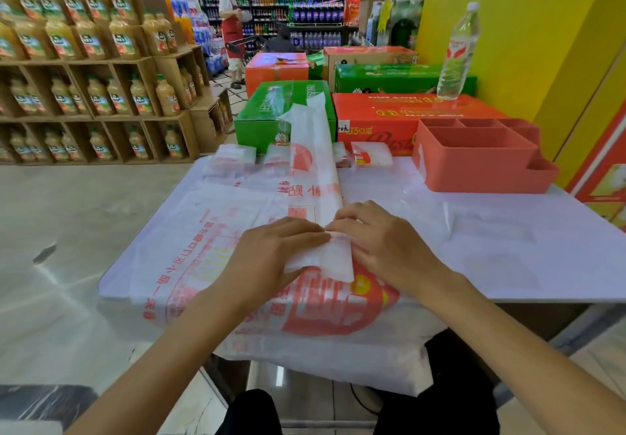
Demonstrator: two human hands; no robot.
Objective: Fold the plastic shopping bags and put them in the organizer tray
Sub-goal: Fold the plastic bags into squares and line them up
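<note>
Between both hands, folded bag strip

The bag is thin, crinkly, translucent white plastic with red print. The tray looks like smooth matt coral plastic. The table has a pale, smooth cover. Glossy printed cardboard boxes line its far edge, with a clear plastic bottle on top.
</note>
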